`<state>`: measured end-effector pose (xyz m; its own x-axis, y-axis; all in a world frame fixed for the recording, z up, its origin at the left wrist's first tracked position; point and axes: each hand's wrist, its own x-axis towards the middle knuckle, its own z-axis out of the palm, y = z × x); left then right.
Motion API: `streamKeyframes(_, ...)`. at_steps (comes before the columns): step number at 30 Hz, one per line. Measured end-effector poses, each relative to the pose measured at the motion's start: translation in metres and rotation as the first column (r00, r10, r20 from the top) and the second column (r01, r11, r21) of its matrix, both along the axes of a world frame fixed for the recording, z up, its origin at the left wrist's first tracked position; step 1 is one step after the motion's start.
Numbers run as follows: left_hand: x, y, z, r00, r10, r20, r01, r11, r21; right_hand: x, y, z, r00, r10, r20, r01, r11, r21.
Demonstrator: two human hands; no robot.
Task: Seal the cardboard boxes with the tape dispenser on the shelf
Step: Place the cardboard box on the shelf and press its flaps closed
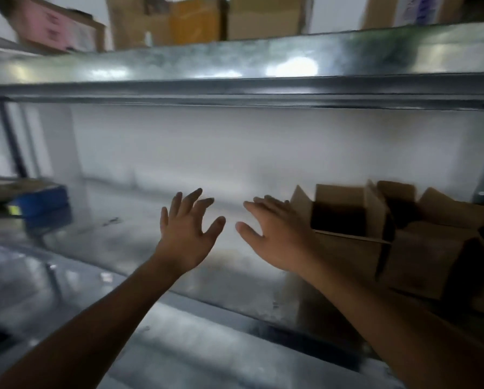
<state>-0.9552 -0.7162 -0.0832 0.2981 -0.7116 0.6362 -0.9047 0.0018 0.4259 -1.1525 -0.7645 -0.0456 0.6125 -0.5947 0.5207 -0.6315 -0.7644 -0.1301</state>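
reaching forward over the metal shelf (117, 240), both bare arms stretch out side by side, backs of the hands toward the camera. the left hand (187, 237) hovers with its fingers (191, 196) spread wide, holding nothing. the right hand (274, 237) is just beside it, its fingers (266, 204) straight and closer together, thumb out. the cardboard boxes (344, 217) stand at the shelf's right end, flaps open; blur hides whether the right hand touches the nearest flap. a blurred blue thing (41, 200) lies at the left end; i cannot tell what it is.
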Motion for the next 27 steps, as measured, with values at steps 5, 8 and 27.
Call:
streamKeyframes(5, 0.096, 0.071, -0.008, 0.983, 0.176, 0.044, -0.179, 0.981, 0.068, 0.098, 0.028, -0.014, 0.991, 0.125, -0.055, -0.123, 0.992, 0.034)
streamKeyframes(8, 0.154, 0.118, -0.008, 0.959, 0.274, 0.067, -0.281, 0.952, 0.126, 0.164, 0.052, -0.015, 0.975, 0.208, -0.071, -0.206, 0.978, 0.039)
streamKeyframes(27, 0.48, 0.323, 0.007, 0.828, 0.551, 0.105, -0.561, 0.805, 0.193, 0.548, 0.205, -0.013, 0.887, 0.46, 0.044, -0.461, 0.876, 0.14)
